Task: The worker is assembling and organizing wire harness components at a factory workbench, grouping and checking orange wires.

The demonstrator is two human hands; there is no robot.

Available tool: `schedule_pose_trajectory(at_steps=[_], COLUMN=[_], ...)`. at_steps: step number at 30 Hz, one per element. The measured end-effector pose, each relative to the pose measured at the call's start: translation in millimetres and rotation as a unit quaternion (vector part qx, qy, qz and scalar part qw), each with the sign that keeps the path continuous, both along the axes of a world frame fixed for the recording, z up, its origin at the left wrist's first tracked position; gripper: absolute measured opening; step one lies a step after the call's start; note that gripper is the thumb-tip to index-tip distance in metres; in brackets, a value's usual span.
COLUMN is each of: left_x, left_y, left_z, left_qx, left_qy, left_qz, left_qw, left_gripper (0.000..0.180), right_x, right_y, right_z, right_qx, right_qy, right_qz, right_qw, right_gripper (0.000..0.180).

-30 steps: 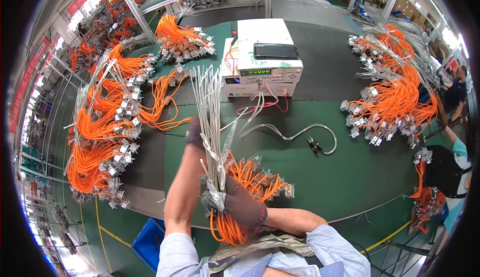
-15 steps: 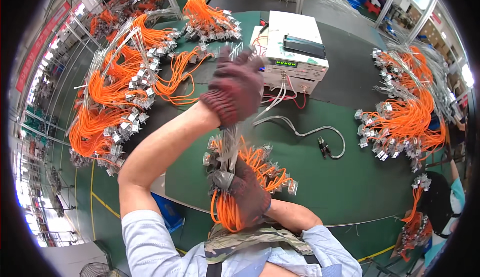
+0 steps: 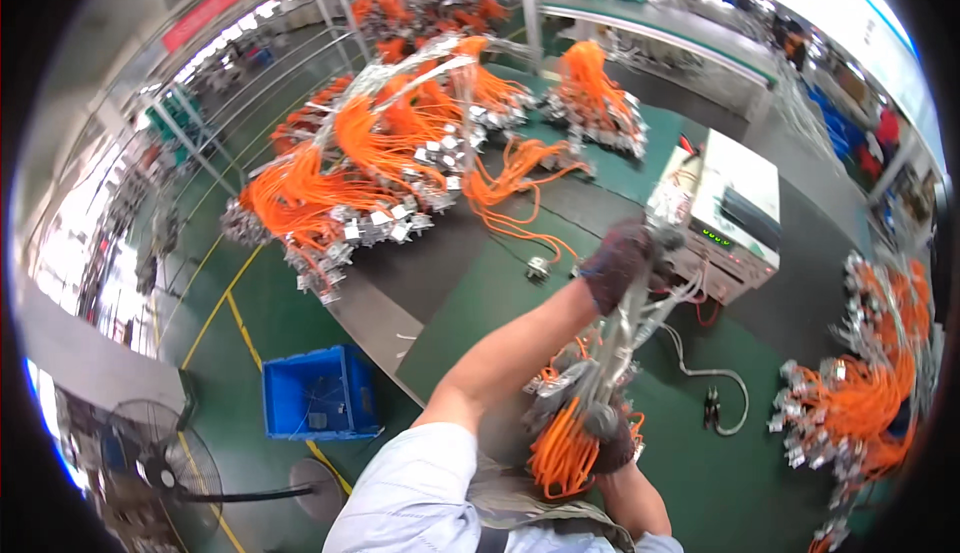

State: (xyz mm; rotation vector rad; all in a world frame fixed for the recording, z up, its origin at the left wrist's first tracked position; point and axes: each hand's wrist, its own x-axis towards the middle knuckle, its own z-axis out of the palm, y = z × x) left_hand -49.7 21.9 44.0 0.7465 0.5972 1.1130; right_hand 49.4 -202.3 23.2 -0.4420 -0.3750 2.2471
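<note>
I hold one bundle of orange wires with grey sleeved leads [image 3: 610, 353] over the green table [image 3: 480, 303]. My left hand [image 3: 622, 261], in a dark knitted glove, is raised and grips the grey leads at the upper end. Lower down, my gloved right hand [image 3: 605, 431] is closed around the bundle's orange part [image 3: 560, 448], close to my chest. Small grey connectors hang from the bundle between both hands.
A white test box [image 3: 730, 215] with red leads stands beyond my left hand. Heaps of orange harnesses [image 3: 350, 178] lie at the left and back, another heap [image 3: 860, 403] at the right. A black cable [image 3: 715, 398] lies on the table. A blue crate [image 3: 318, 393] and a fan [image 3: 150, 463] stand on the floor.
My head has turned left, so the table shifted right in view. My left hand slid farther up the grey leads, stretching the bundle. The right hand still holds the orange end.
</note>
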Motion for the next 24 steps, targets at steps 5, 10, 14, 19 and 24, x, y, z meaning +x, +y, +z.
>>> schedule_pose_trajectory(at_steps=[5, 10, 14, 19, 24], left_x=[62, 111, 80, 37, 66], left_y=[-19, 43, 73, -24, -126], left_z=[52, 7, -32, 28, -33], left_qx=[-0.019, 0.229, 0.462, 0.232, 0.339], left_qy=[0.026, 0.285, 0.181, 0.218, 0.34], left_qz=[-0.07, -0.204, -0.117, -0.066, -0.06], left_qw=[0.997, 0.908, 0.86, 0.946, 0.875], left_gripper=[0.015, 0.036, 0.045, 0.046, 0.051], right_x=[24, 19, 39, 116, 157], right_y=[-3, 11, 9, 27, 18], right_z=[-48, 4, 55, 68, 69], right_qx=[-0.028, 0.159, 0.158, 0.223, 0.243], right_qy=[0.08, 0.221, 0.203, 0.175, 0.099], right_qz=[-0.012, -0.048, -0.235, -0.377, -0.506], right_qw=[0.996, 0.961, 0.937, 0.882, 0.822], right_gripper=[0.041, 0.041, 0.037, 0.033, 0.025])
